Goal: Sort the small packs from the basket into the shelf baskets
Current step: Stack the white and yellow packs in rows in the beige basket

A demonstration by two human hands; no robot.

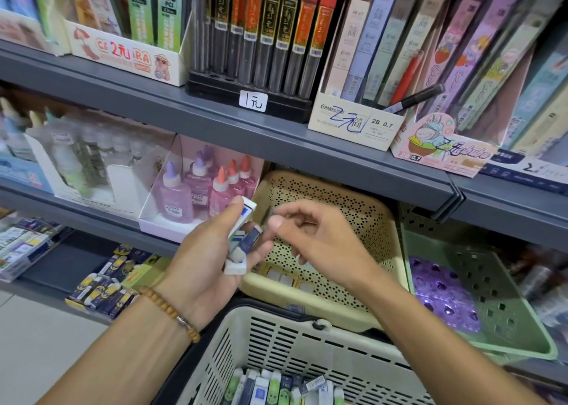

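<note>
While the left hand point(212, 260) clamps a small stack of white-and-blue eraser packs point(242, 235) before the shelf, the right hand point(310, 235) hovers just beside them over the beige perforated plastic shelf basket point(362, 217), fingers loosely curled and holding nothing I can make out. Sorting looks mid-way: next, pinch one pack off the stack and drop it in; more packs wait in the cream slotted carrying basket point(307, 343) below.

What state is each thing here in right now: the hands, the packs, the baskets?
Left hand: grips several small packs, fanned upright.
Right hand: fingers loosely curled beside the packs; any hold is unclear.
Cream shelf basket: tilted forward, a few white packs at its front.
Green shelf basket: holds purple items.
White carry basket: part filled with packs standing on end.
</note>
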